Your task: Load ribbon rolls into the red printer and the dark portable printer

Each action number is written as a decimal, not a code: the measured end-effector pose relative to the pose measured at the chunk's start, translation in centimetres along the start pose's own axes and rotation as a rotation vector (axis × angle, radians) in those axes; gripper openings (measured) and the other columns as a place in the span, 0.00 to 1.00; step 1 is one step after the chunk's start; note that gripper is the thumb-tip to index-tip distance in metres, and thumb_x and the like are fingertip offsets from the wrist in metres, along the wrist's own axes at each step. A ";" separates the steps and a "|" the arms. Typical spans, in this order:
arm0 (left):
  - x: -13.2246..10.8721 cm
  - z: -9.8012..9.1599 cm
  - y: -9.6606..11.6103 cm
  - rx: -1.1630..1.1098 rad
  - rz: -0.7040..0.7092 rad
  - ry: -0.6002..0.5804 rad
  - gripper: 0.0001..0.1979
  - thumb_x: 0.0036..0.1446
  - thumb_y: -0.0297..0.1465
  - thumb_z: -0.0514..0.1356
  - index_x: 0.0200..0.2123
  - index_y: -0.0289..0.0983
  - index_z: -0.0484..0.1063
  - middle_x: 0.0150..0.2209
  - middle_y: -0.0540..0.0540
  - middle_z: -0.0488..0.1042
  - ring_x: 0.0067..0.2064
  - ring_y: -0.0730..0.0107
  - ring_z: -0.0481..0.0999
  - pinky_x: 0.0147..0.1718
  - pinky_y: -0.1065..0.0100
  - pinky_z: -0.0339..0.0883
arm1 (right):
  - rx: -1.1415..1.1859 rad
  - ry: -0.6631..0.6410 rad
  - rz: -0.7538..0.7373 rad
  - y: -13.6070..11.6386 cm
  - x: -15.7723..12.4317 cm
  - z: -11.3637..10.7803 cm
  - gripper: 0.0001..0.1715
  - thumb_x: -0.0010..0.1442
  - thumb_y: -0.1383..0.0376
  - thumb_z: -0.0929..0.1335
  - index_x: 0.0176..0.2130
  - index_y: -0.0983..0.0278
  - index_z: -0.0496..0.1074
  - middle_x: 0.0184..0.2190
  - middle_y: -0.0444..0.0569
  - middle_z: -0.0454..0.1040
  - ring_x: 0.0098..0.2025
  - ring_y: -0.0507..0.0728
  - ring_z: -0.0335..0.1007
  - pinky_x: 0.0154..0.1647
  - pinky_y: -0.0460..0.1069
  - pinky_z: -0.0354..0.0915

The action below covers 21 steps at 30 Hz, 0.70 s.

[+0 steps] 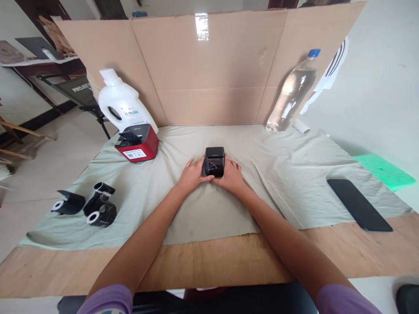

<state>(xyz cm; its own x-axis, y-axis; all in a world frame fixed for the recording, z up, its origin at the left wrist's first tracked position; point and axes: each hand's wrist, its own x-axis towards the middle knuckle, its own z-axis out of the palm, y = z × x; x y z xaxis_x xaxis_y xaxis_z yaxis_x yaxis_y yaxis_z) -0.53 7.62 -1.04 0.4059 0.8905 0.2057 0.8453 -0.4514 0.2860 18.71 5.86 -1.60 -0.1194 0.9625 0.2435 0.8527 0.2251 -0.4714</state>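
Note:
A small black box-shaped device (215,161), which looks like a portable receipt printer with a glossy front, stands on the cloth in the middle of the table. My left hand (193,174) grips its left side, with the thumb at the lower front edge. On the opposite side, my right hand (231,173) holds it the same way, its thumb close to the left one. The fingers behind the device are partly hidden. Both forearms reach in from the front edge.
At left, a red and black printer (144,146) stands before a white jug (124,102). Several black rolls (102,213) lie nearer. A clear bottle (293,98) leans on the cardboard (209,65) at right. A phone (358,204) and a green stool (384,170) are further right.

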 end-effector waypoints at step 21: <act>-0.3 0.0 -0.9 -0.208 0.005 0.038 0.45 0.63 0.48 0.57 0.74 0.38 0.39 0.71 0.36 0.55 0.70 0.50 0.60 0.68 0.48 0.48 | 0.035 0.018 0.007 0.0 0.0 0.0 0.66 0.50 0.42 0.71 0.71 0.74 0.45 0.61 0.69 0.67 0.63 0.73 0.60 0.64 0.63 0.49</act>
<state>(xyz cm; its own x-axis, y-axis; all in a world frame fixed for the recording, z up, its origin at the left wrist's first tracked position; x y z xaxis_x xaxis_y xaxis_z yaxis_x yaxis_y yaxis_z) -1.36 7.75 -1.39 0.3928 0.8874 0.2415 0.7520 -0.4611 0.4710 18.72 5.86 -1.66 -0.1041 0.9613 0.2552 0.8351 0.2238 -0.5025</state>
